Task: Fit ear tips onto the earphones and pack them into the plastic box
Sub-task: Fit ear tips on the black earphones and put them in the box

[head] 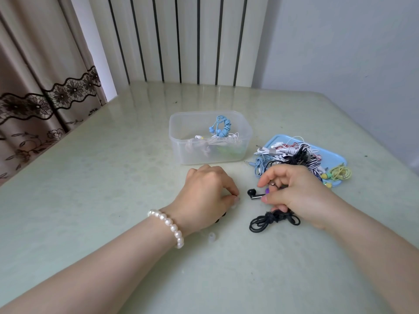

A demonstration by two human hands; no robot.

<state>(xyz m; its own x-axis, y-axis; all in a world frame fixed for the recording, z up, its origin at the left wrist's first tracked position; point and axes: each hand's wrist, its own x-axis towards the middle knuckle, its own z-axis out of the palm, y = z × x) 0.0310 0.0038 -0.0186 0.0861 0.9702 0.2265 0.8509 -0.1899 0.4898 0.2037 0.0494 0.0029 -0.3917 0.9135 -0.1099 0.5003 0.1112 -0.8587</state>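
While right hand (292, 191) pinches black earphone (255, 194), no writing legible.

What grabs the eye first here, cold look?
The two hands at centre: the right hand pinches a black earbud with its coiled black cable lying below, while the left hand, above a pearl bracelet, pinches something small on the table. Behind them stands a clear plastic box holding a blue earphone bundle, and to its right a blue tray heaped with tangled earphones.
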